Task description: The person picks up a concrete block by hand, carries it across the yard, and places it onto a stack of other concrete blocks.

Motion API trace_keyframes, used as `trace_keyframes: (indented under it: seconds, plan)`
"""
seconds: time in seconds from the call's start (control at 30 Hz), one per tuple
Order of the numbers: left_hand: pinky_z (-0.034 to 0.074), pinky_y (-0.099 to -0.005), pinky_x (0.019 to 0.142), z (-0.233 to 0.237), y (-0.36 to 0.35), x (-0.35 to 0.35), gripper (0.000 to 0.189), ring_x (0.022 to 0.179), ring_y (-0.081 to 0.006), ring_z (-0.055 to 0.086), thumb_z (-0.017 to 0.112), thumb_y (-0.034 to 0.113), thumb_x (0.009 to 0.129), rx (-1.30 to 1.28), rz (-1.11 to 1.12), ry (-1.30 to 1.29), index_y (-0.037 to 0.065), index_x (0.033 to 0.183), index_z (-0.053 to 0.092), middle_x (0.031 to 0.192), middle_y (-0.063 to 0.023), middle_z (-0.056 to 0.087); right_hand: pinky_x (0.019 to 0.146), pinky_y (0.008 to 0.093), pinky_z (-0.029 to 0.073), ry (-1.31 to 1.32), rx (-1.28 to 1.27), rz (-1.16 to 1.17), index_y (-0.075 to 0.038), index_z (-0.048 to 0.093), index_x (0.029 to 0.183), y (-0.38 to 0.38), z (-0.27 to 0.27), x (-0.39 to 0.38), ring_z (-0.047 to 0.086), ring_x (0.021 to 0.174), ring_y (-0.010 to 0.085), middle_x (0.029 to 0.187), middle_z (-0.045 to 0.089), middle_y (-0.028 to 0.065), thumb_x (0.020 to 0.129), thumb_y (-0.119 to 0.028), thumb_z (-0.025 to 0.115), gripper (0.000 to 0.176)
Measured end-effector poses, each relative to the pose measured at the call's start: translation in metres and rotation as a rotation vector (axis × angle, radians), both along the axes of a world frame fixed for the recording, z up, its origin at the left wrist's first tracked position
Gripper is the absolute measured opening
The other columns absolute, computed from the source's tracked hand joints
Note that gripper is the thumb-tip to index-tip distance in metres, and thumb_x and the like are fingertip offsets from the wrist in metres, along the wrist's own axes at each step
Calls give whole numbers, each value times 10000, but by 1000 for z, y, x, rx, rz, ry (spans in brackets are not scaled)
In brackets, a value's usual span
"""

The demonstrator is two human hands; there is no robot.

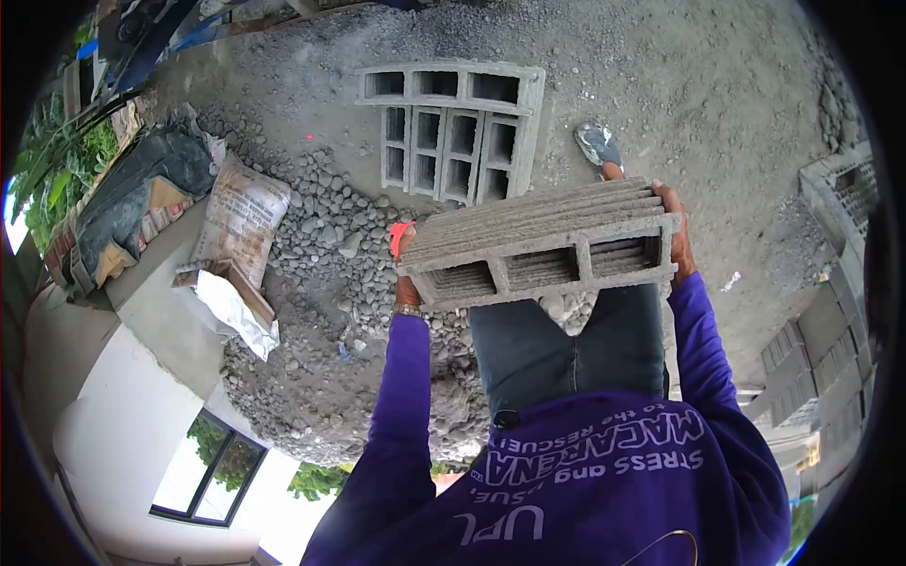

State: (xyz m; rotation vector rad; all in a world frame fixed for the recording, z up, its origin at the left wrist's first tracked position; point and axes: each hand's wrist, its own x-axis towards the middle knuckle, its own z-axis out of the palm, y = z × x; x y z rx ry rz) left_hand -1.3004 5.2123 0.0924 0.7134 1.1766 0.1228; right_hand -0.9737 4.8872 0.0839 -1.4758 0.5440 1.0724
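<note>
A grey hollow concrete block (528,236) with three openings along its near side is held up in front of my waist, between both hands. My left hand (406,250), with something red around the fingers and a watch at the wrist, grips the end on the left of the view. The opposite end is gripped by my right hand (678,236), its fingers over the top edge. Beyond the held block, several hollow blocks (462,141) stand together on the ground, with another (439,85) along their far side. Parts of the nearest ones are hidden behind the held block.
Loose gravel (330,217) covers the ground at the left, near a printed sack (241,212) and a white bag (236,311). My shoe (597,143) shows beyond the held block. Stacked blocks (821,349) stand at the right. A dark tarp (151,189) lies at the far left.
</note>
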Motion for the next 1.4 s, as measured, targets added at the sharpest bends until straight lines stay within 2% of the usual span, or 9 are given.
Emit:
trace_keyframes:
  seconds: [0.3,0.77,0.87,0.93,0.97,1.03,1.2,1.27,1.4]
  plan:
    - [477,-305,914,-192,146,-22,545,1060,-166,595,579,442,929,-292,-118,90,31,1287,554,1222,-53,608,730,282,475,113,39,-475,-55,621,957,47,-152,-133,577,800,138,918,622,49,902,-395,586,346]
    - [387,-297,1018,-245,181,-48,503,1205,-160,517,531,355,972,-28,-278,176,20,1347,521,1326,-64,566,702,298,500,171,-98,-626,-56,627,945,69,-209,-199,589,750,151,841,612,38,861,-373,635,328]
    - [380,-295,1014,-239,187,-45,502,1201,-153,506,524,360,975,-77,-339,147,12,1337,528,1304,-63,588,714,296,498,97,-130,-587,-55,629,955,61,-212,-202,587,761,146,851,610,35,861,-372,631,331]
    - [349,-312,1039,-199,185,-22,573,1191,-156,501,472,458,976,459,-1056,494,13,1332,536,1292,-79,597,720,297,497,117,-127,-584,-55,627,965,70,-202,-200,582,758,148,851,603,36,860,-354,628,317]
    - [349,-312,1039,-192,182,-22,573,1191,-156,501,472,458,976,456,-1052,498,13,1332,536,1292,-79,597,730,298,501,114,-119,-593,-47,628,989,69,-205,-201,594,782,155,887,619,50,868,-376,618,351]
    - [347,-340,1021,-178,178,-26,642,1165,-177,518,400,538,973,148,-289,287,18,1323,541,1273,-95,607,740,299,504,116,-110,-601,-39,630,1014,76,-196,-200,606,806,162,924,636,63,877,-398,609,385]
    - [388,-360,919,-130,146,-43,583,1064,-212,557,420,483,967,64,-155,68,-1,1260,557,1184,-146,646,885,388,488,104,-176,-740,20,573,1188,83,-140,-216,618,990,248,1133,635,149,903,-518,545,610]
    - [432,-357,863,-110,152,-28,505,962,-234,582,577,386,908,448,-1031,266,-28,1195,559,1127,-191,651,906,388,471,5,-178,-616,34,556,1208,78,-123,-239,609,1001,253,1132,631,156,892,-507,566,627]
    - [478,-377,672,-124,142,0,335,669,-217,599,715,208,758,588,-1009,564,-84,894,625,796,-203,683,923,362,435,-181,-347,4,65,547,1204,105,-85,-229,586,1009,242,1121,621,169,831,-442,669,640]
